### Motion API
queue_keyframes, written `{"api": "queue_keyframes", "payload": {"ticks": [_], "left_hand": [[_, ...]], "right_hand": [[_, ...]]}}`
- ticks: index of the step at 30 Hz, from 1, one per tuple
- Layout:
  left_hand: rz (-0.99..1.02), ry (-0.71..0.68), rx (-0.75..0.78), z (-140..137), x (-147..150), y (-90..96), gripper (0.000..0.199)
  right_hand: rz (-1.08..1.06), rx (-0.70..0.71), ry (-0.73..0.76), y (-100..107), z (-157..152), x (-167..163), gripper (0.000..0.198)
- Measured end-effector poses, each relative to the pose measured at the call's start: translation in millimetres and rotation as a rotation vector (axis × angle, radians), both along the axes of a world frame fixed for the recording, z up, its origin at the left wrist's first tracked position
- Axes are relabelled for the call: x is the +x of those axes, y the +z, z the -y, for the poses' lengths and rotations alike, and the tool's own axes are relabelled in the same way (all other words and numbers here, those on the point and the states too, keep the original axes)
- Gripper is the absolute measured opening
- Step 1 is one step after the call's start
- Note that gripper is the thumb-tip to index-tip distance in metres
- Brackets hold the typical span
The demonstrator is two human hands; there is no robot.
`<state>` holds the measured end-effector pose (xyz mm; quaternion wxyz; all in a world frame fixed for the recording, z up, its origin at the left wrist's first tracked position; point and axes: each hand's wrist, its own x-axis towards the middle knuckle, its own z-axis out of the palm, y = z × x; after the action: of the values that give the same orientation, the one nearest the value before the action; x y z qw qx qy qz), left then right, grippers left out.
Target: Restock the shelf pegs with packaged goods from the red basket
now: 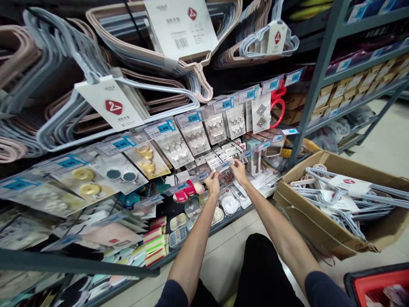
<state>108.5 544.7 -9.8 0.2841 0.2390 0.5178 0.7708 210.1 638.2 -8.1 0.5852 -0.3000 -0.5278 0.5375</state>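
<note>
Both of my arms reach forward to the lower hook display. My left hand is closed in a pinch, and my right hand is closed a little higher and to the right. Between them is a clear packet with small reddish-brown contents; my fingers appear to pinch its sides, though the exact contact is too small to see. A blue-and-white price tag sits just above it, close to my fingertips. Left of my left hand hangs a red-and-pink packaged item. Carded hooks hang above.
Bundled clothes hangers fill the upper rack. At right, a cardboard box holds more hangers, and a red basket stands at the lower right corner. Soap dishes lie on the bottom shelf. A grey shelf post rises at right.
</note>
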Motion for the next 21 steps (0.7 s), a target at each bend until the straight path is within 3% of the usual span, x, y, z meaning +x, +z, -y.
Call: {"api": "queue_keyframes", "payload": {"ticks": [13, 21], "left_hand": [[0.146, 0.065, 0.094, -0.5, 11.0, 1.1, 0.019], [0.303, 0.037, 0.124, 1.4, 10.2, 6.6, 0.026]], "right_hand": [[0.003, 0.0, -0.013, 1.5, 6.5, -1.5, 0.046], [0.001, -0.055, -0.014, -2.5, 4.1, -3.5, 0.049]]}}
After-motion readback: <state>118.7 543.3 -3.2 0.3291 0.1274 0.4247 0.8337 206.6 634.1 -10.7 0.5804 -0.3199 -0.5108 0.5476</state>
